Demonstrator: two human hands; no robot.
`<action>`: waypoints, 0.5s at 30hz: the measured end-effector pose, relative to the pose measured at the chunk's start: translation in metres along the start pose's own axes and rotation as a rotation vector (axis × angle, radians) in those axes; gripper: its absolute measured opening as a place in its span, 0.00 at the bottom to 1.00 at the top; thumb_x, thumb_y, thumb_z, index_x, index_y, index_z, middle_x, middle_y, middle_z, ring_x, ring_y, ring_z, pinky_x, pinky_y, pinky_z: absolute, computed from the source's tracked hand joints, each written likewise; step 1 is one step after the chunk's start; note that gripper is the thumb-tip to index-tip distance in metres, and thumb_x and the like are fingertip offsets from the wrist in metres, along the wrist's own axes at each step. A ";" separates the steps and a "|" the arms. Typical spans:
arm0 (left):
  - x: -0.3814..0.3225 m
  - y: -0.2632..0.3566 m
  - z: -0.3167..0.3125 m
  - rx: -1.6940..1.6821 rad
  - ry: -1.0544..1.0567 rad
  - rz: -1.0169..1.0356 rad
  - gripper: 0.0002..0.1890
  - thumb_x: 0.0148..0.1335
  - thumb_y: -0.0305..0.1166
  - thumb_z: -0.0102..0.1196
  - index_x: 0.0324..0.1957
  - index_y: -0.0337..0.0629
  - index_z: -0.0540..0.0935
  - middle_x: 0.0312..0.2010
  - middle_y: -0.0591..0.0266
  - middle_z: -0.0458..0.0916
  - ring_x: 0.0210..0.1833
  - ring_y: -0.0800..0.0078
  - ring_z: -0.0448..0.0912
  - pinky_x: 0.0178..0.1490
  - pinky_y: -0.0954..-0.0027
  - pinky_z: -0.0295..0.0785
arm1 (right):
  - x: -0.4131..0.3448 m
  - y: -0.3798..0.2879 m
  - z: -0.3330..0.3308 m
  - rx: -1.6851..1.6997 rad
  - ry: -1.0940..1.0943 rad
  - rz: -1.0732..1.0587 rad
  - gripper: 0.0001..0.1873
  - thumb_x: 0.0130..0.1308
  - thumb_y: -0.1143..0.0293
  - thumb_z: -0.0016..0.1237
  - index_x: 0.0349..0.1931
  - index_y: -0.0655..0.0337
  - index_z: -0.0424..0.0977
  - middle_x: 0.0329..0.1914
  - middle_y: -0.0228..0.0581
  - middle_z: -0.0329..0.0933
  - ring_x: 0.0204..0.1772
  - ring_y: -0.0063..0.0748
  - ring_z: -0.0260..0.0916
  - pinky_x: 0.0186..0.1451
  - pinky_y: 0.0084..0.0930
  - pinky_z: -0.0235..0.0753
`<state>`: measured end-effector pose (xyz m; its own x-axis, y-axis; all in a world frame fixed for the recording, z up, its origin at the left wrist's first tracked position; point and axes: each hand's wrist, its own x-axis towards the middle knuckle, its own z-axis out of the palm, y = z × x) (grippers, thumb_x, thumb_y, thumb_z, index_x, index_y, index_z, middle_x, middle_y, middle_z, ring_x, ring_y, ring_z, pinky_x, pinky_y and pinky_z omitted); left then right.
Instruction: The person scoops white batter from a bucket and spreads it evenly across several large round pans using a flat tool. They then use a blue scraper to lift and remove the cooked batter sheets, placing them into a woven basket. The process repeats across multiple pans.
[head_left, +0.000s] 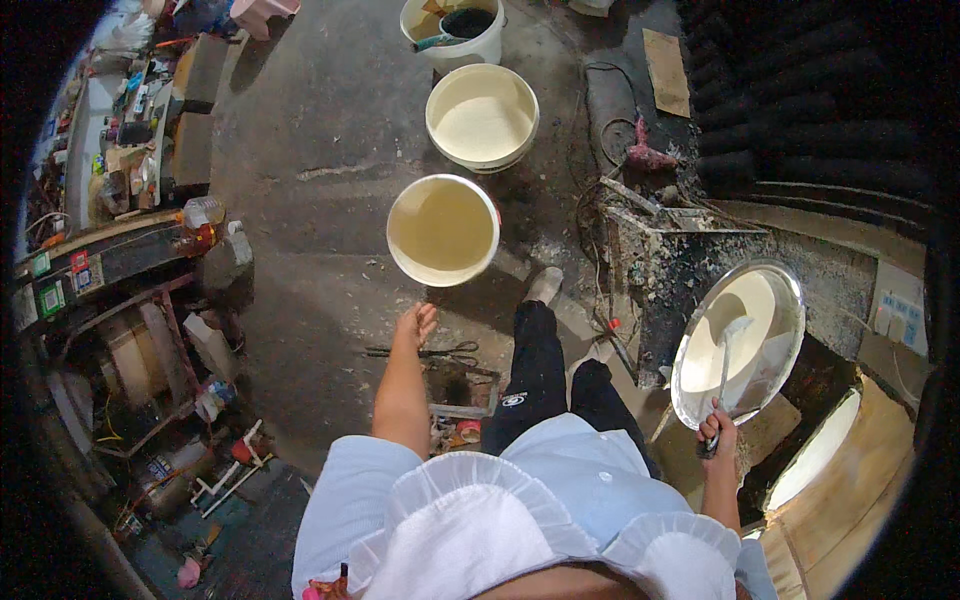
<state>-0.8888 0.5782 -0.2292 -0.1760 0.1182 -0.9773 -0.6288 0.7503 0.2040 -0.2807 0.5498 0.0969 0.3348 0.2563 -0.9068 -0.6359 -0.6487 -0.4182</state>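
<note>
My right hand (718, 435) grips the handle of a metal ladle (724, 375). The ladle's bowl rests in cream-coloured liquid inside a wide, shiny metal basin (780, 360) at my right. My left hand (417, 325) hangs empty over the floor, fingers loosely bent and apart. Just beyond it stands a white bucket (442, 280) of yellowish liquid. Behind that is a second white bucket (484, 164), which holds paler cream liquid. Farther off, a third white bucket (484, 58) contains a dark round vessel and a green-handled tool.
A crusted box-like stand (637, 262) is beside the basin, with a red power tool (651, 155) and cables behind it. Dark long-handled tongs or scissors (450, 351) lie near my left hand. Cluttered shelves (127, 135) line the left. A socket panel (898, 311) is at right.
</note>
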 end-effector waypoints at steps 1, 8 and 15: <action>-0.006 -0.007 -0.003 -0.042 -0.105 -0.020 0.13 0.62 0.41 0.50 0.46 0.48 0.74 0.40 0.66 0.80 0.40 0.72 0.77 0.46 0.61 0.71 | -0.001 0.001 -0.001 -0.003 -0.006 -0.008 0.16 0.63 0.70 0.39 0.52 0.57 0.64 0.14 0.21 0.53 0.14 0.16 0.51 0.19 0.17 0.55; -0.064 -0.057 0.052 0.538 -0.186 -0.026 0.16 0.61 0.41 0.48 0.51 0.52 0.72 0.41 0.67 0.80 0.40 0.74 0.78 0.37 0.71 0.69 | -0.003 0.021 -0.042 0.016 -0.086 -0.045 0.18 0.64 0.69 0.38 0.54 0.56 0.63 0.14 0.20 0.51 0.15 0.15 0.50 0.18 0.16 0.53; -0.253 -0.188 0.278 1.000 -1.079 -0.134 0.24 0.66 0.49 0.40 0.57 0.46 0.69 0.49 0.63 0.75 0.47 0.73 0.74 0.49 0.68 0.68 | -0.013 0.058 -0.071 -0.105 0.069 -0.131 0.18 0.59 0.72 0.46 0.51 0.59 0.63 0.17 0.25 0.59 0.17 0.17 0.56 0.18 0.17 0.58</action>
<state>-0.5152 0.5878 -0.0365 0.7579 0.0929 -0.6457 0.2560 0.8680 0.4254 -0.2728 0.4582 0.0883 0.4590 0.2960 -0.8377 -0.5089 -0.6853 -0.5210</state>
